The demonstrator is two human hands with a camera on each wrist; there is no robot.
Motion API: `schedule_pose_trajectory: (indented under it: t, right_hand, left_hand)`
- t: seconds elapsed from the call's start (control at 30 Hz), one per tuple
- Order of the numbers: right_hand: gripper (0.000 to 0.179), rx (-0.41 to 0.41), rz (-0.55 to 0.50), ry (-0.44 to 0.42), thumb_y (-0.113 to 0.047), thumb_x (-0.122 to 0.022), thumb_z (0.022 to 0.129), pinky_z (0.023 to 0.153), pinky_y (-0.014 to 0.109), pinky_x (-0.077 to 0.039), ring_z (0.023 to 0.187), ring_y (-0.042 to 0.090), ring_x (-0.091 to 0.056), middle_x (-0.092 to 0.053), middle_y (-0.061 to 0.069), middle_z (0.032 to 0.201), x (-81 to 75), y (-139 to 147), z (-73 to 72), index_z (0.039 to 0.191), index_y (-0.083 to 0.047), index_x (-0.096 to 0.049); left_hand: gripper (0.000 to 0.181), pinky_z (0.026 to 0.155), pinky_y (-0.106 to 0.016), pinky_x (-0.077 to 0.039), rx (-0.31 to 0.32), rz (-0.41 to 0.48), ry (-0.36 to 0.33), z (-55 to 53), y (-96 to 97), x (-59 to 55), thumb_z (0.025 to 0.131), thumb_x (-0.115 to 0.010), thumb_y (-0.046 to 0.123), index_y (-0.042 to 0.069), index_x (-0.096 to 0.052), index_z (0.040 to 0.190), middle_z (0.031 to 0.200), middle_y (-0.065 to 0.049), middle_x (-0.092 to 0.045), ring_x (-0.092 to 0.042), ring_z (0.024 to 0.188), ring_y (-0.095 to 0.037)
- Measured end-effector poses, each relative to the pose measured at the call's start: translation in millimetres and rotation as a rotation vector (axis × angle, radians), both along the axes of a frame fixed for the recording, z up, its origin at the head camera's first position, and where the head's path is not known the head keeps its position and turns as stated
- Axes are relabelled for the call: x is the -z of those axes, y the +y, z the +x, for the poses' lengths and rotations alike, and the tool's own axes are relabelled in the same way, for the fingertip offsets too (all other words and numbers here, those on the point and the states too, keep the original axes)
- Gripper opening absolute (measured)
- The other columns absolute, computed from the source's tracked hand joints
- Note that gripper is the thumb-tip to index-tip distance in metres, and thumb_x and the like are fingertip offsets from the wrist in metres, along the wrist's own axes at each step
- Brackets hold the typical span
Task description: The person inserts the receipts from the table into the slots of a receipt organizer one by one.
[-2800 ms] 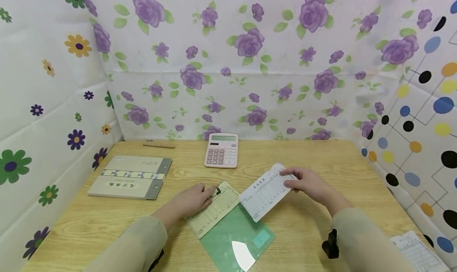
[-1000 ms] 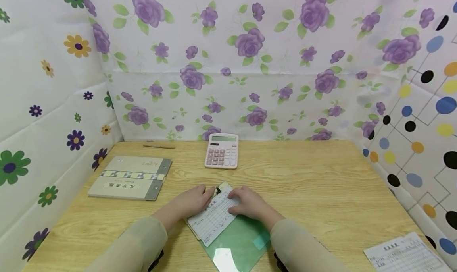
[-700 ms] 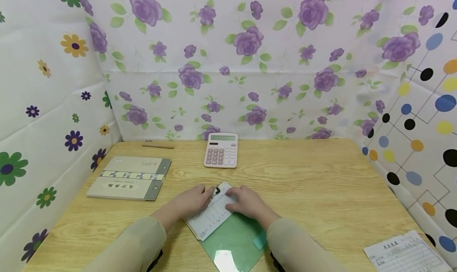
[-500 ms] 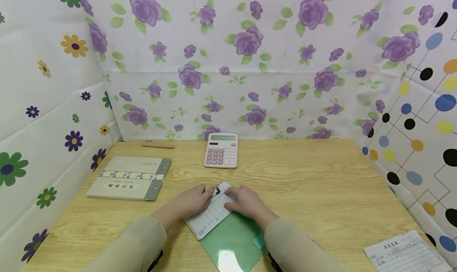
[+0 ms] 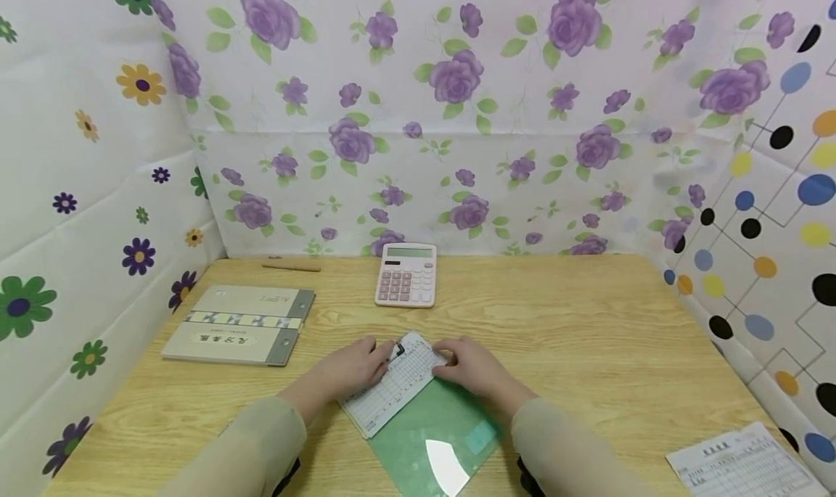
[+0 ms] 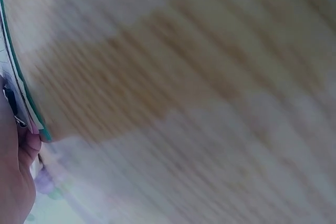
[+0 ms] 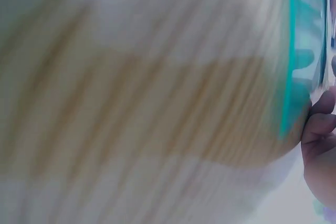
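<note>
A stack of printed paper forms point(image 5: 395, 395), white on top with yellowish edges below, lies slanted over a clear green plastic folder point(image 5: 418, 435). Near the stack's upper end sits a black clip point(image 5: 399, 350). My left hand point(image 5: 349, 370) pinches the stack's left side beside the clip; the left wrist view shows thumb and fingers at the clip and paper edge. At the stack's right corner, the thumb and fingertips of my right hand point(image 5: 477, 370) touch the edge, loosely bent. In the right wrist view, the right fingers point(image 7: 321, 121) are beside the green folder edge.
A pink calculator point(image 5: 406, 276) stands at the back middle of the wooden table point(image 5: 555, 301). To the left lies a beige ledger book point(image 5: 235, 325), with a thin brown stick point(image 5: 290, 265) behind it. Another printed form point(image 5: 747, 464) lies at the front right corner.
The right hand brought a white form over from the right and laid it on the yellowish stack; it then slid right to the stack's edge. The left hand stayed by the clip.
</note>
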State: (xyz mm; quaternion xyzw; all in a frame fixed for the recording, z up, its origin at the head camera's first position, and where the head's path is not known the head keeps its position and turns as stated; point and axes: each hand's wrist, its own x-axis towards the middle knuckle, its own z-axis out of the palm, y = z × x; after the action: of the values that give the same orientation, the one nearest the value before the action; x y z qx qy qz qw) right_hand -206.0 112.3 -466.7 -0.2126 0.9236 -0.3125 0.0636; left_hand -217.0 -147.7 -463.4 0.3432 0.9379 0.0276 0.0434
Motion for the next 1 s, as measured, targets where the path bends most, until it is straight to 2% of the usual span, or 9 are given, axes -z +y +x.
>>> schedule_pose_trajectory:
  t: [0.1, 0.33, 0.7, 0.83, 1.0]
  right_hand:
    - [0.042, 0.021, 0.000, -0.024, -0.031, -0.069, 0.085, 0.063, 0.032, -0.040, 0.073, 0.014, -0.046, -0.050, 0.001, 0.085, -3.3, 18, 0.3, 0.122, -0.012, -0.062]
    - [0.043, 0.096, 0.036, -0.083, -0.036, -0.071, 0.083, 0.070, 0.035, -0.041, 0.080, 0.015, -0.047, -0.051, 0.001, 0.092, -9.2, 69, 1.9, 0.121, -0.018, -0.063]
    - [0.053, 0.084, 0.138, -0.036, -0.041, -0.070, 0.082, 0.071, 0.039, -0.043, 0.085, 0.018, -0.051, -0.054, 0.007, 0.101, -18.3, 163, 17.0, 0.125, -0.012, -0.059]
    - [0.054, 0.095, 0.158, -0.045, -0.040, -0.070, 0.082, 0.072, 0.042, -0.045, 0.086, 0.021, -0.053, -0.054, 0.010, 0.102, -22.0, 186, 24.5, 0.125, -0.009, -0.059]
    - [0.057, 0.104, 0.173, -0.068, -0.040, -0.072, 0.080, 0.073, 0.043, -0.045, 0.086, 0.021, -0.053, -0.054, 0.010, 0.101, -22.8, 212, 32.8, 0.125, -0.008, -0.058]
  left_hand:
    - [0.047, 0.057, -0.026, -0.039, -0.010, 0.004, -0.001, -0.1, -1.3, 0.4, 0.099, -0.045, 0.031, 0.012, -0.039, 0.142, 0.087, -0.001, -0.044, -0.041, 0.065, -0.010]
    - [0.047, 0.058, -0.026, -0.039, 0.018, 0.027, 0.031, 0.9, -1.9, 1.2, 0.098, -0.047, 0.030, 0.012, -0.040, 0.141, 0.086, -0.001, -0.043, -0.040, 0.066, -0.010]
    - [0.048, 0.058, -0.025, -0.038, 0.006, 0.033, 0.025, 1.7, -1.2, 1.0, 0.098, -0.047, 0.031, 0.012, -0.040, 0.142, 0.086, 0.000, -0.042, -0.039, 0.066, -0.009]
    - [0.048, 0.058, -0.026, -0.038, -0.010, 0.023, 0.006, 2.6, -1.3, -0.4, 0.098, -0.046, 0.032, 0.013, -0.039, 0.142, 0.087, 0.000, -0.043, -0.040, 0.067, -0.010]
    - [0.049, 0.058, -0.025, -0.038, 0.000, 0.027, 0.012, 3.2, -1.0, -0.2, 0.098, -0.047, 0.031, 0.012, -0.040, 0.142, 0.086, 0.000, -0.042, -0.039, 0.066, -0.009]
